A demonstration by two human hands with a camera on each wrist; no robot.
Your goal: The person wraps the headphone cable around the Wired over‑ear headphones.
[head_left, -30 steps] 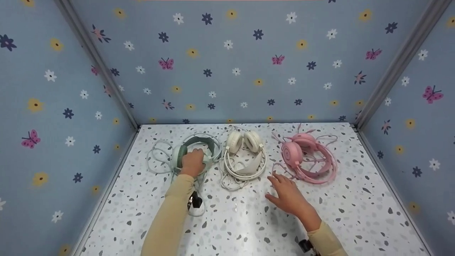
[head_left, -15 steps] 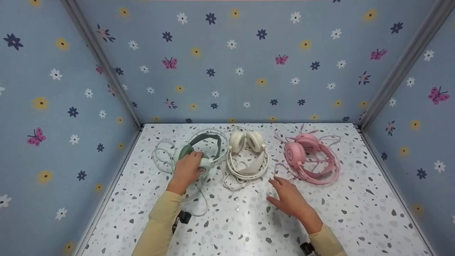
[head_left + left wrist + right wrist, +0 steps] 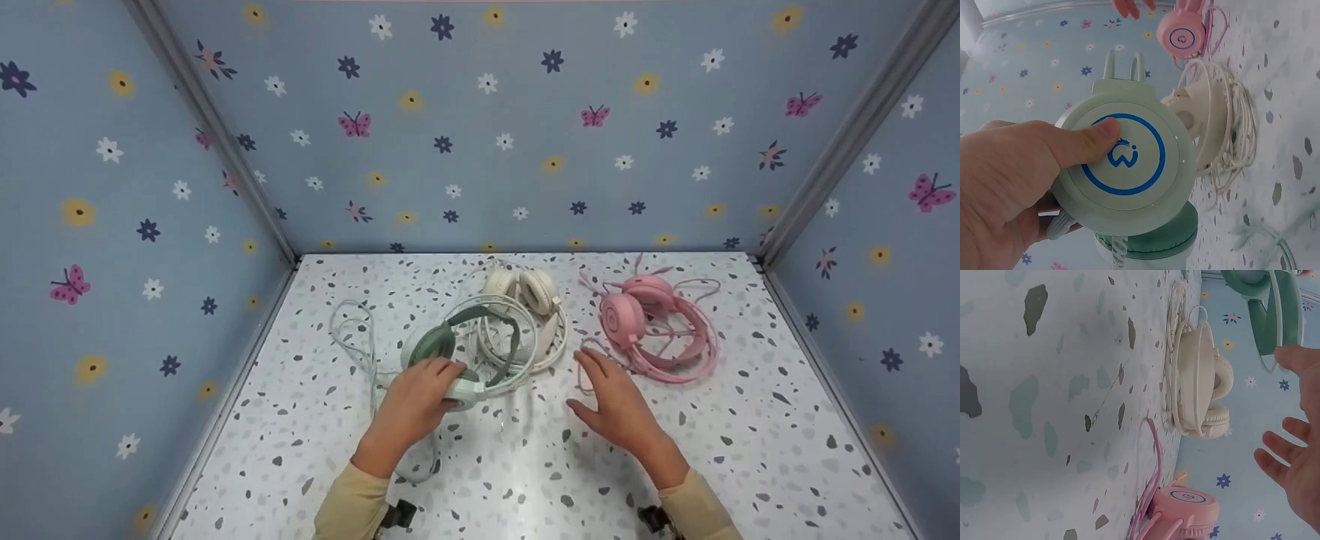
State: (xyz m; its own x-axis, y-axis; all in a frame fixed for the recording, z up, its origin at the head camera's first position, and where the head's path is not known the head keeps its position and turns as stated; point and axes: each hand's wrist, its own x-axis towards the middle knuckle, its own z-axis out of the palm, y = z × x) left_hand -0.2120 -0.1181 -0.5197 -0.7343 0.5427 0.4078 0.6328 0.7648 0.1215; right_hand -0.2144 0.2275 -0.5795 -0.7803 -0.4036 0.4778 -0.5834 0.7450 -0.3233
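Observation:
My left hand [image 3: 418,399] grips the near ear cup of the green headphones [image 3: 516,375], holding them up off the table. In the left wrist view the thumb lies across the green ear cup [image 3: 1129,194] with its blue ring and logo. The green cable trails down to the table. My right hand [image 3: 619,405] is held with fingers spread and holds nothing, near the pink headphones [image 3: 624,319]. In the head view the green headband partly hides the white headphones [image 3: 538,291]; the right wrist view shows the white headphones [image 3: 1193,377] lying on the table.
A speckled white table [image 3: 525,480] is enclosed by blue panels [image 3: 480,150] printed with flowers and butterflies, with grey metal edges at the corners. The loose green cable [image 3: 352,322] lies in loops at the left. A thin pink cable lies near my right hand.
My left hand has lifted the green headphones from the table and brought them right and nearer, in front of the white pair. My right hand has barely moved.

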